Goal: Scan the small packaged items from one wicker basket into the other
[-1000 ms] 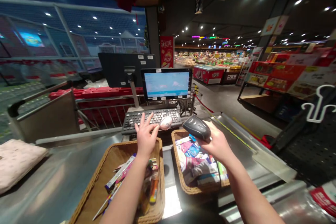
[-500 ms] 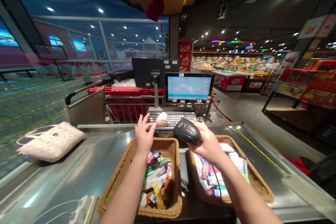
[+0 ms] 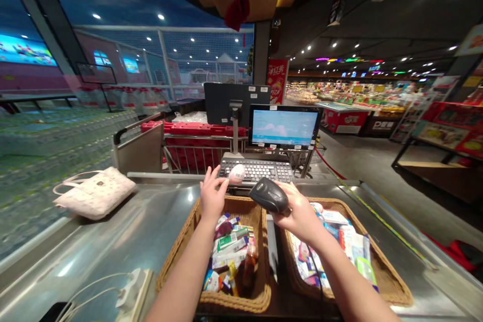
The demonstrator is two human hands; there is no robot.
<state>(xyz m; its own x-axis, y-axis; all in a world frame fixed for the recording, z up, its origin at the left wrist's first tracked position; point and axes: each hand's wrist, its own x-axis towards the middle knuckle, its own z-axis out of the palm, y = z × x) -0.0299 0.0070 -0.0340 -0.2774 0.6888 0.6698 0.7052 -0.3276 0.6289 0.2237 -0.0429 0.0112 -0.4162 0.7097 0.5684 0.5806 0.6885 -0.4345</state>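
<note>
Between the thumb and fingers of my left hand is a small, pale pink-and-white egg-shaped item with a barcode facing me. My right hand grips a black barcode scanner, its head turned left toward the egg-shaped item, a short gap apart. Its cable hangs down over the right wicker basket, which holds several packaged goods. Below my left hand stands the left wicker basket, with boxes, tubes and a brown bottle inside. My left forearm hides part of its contents.
Behind the baskets are a keyboard and a lit monitor. A pale handbag rests on the metal counter at left. A power strip with white cords is at the front left. Shopping carts stand beyond.
The view has swung slightly left, so the scene sits further right. Both hands keep their holds, and the scanner's head now sits slightly lower relative to the egg-shaped item. The monitor's picture has changed.
</note>
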